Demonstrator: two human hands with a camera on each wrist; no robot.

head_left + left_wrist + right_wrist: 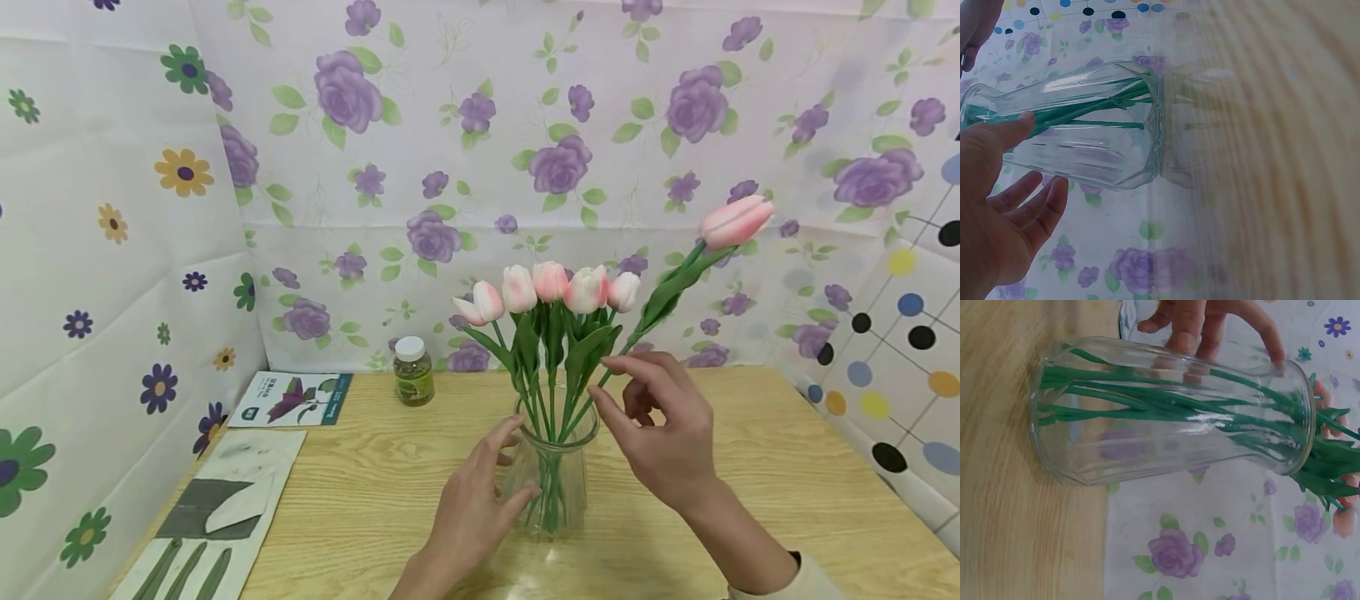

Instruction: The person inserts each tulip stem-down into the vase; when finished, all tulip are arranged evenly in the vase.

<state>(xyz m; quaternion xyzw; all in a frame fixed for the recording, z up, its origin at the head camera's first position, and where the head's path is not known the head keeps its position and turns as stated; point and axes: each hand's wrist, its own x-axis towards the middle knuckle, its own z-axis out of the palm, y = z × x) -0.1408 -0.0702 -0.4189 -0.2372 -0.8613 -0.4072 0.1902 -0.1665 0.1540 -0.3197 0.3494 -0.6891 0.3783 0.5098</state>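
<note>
A clear glass vase (pixel 553 492) stands upright on the table, holding several pink-and-white tulips (pixel 551 283) with green stems. One pink tulip (pixel 735 223) leans far out to the right over the rim. My right hand (pixel 663 425) is at this tulip's stem; thumb and index fingertips are apart beside it, the other fingers bent. My left hand (pixel 476 500) is at the vase's left side, fingers loosely curved near the neck. In the left wrist view, its thumb (pixel 1019 128) lies against or just before the glass. The right wrist view shows stems (pixel 1166 403) inside the vase.
A small jar (pixel 414 375) with a white lid stands back left. Left of it lies a printed card (pixel 292 398). A long sheet (pixel 217 508) with green leaf-like shapes lies along the left edge. Flower-patterned cloth (pixel 480 167) hangs behind the table.
</note>
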